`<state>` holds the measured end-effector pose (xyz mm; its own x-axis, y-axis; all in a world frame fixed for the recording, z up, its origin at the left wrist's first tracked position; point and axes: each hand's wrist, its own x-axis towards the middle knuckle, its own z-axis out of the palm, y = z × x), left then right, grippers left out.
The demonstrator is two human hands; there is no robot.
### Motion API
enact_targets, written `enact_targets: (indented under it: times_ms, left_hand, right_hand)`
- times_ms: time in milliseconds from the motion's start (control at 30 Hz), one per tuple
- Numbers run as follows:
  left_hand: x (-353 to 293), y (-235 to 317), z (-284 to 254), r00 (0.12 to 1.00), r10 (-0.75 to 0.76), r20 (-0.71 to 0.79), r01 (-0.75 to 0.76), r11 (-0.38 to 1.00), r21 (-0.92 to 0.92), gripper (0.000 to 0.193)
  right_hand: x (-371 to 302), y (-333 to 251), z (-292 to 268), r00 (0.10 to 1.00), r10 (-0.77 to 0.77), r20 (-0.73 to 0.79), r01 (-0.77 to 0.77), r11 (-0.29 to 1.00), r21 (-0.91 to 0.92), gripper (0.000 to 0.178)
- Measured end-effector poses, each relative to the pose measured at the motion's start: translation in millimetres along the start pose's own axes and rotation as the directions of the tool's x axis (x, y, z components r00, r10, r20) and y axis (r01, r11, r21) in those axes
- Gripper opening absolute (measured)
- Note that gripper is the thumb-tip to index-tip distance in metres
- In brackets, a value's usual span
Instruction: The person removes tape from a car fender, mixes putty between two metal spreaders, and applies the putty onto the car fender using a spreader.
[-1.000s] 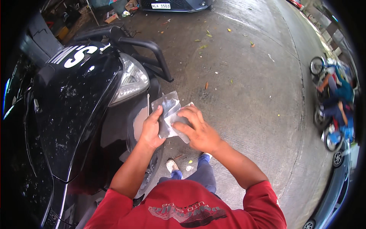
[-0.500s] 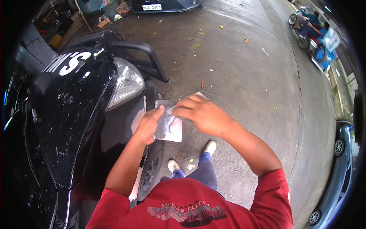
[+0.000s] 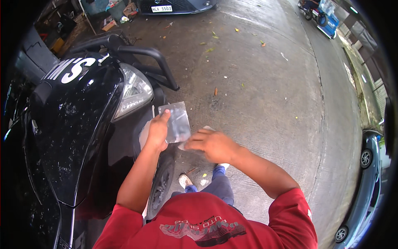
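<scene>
My left hand [image 3: 157,133] grips a flat, shiny grey rectangular plate [image 3: 178,121] by its left side, with the thumb lying on top. Beside the plate's lower right corner is my right hand [image 3: 216,145], its fingers closed on a thin pale flat piece [image 3: 182,146]. An edge of that piece shows below the fingertips, close to the plate; whether they touch I cannot tell. Left of my hands stands a black vehicle [image 3: 89,120] with a clear headlight [image 3: 134,90]. A pale patch [image 3: 144,133] on its fender is partly hidden behind my left hand.
A black bull bar [image 3: 155,56] juts from the vehicle's front, and its wheel [image 3: 162,186] is by my feet. Wet concrete [image 3: 265,99] with scattered leaves lies ahead. A parked car [image 3: 176,6] stands far off, a grey-blue car [image 3: 365,195] at right, a tricycle [image 3: 327,25] at upper right.
My right hand has moved down and off the plate's upper part to its lower right corner. The plate has turned and shifted slightly up. The tricycle has moved farther away up the road.
</scene>
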<state>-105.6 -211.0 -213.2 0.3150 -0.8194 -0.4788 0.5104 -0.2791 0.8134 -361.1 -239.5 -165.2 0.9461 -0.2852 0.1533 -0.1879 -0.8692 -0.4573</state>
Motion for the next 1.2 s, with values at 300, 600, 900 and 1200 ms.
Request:
enact_targets:
  times_ms: [300, 600, 900, 1200]
  left_hand:
    - [-11.2, -7.0, 5.5, 0.994, -0.015, 0.105, 0.040, 0.970, -0.242, 0.043]
    - [-61.3, 1.7, 42.7, 0.915, 0.048, 0.400, 0.103, 0.932, -0.346, 0.050]
    - [-64.1, 12.2, 25.6, 0.892, 0.086, 0.444, 0.044, 0.961, -0.274, 0.046]
    - [-61.9, 9.3, 3.0, 0.935, -0.128, 0.330, 0.162, 0.984, -0.077, 0.041]
  right_hand:
    - [-13.1, -20.5, -34.1, 0.935, -0.034, -0.352, 0.065, 0.995, 0.078, 0.086]
    - [-13.3, -10.5, 15.1, 0.772, -0.140, -0.620, 0.197, 0.980, 0.023, 0.085]
    - [-43.0, 36.0, 50.1, 0.856, 0.170, -0.488, -0.147, 0.985, 0.085, 0.076]
    - [-48.1, 45.6, -48.0, 0.697, 0.674, -0.247, 0.323, 0.013, 0.946, 0.057]
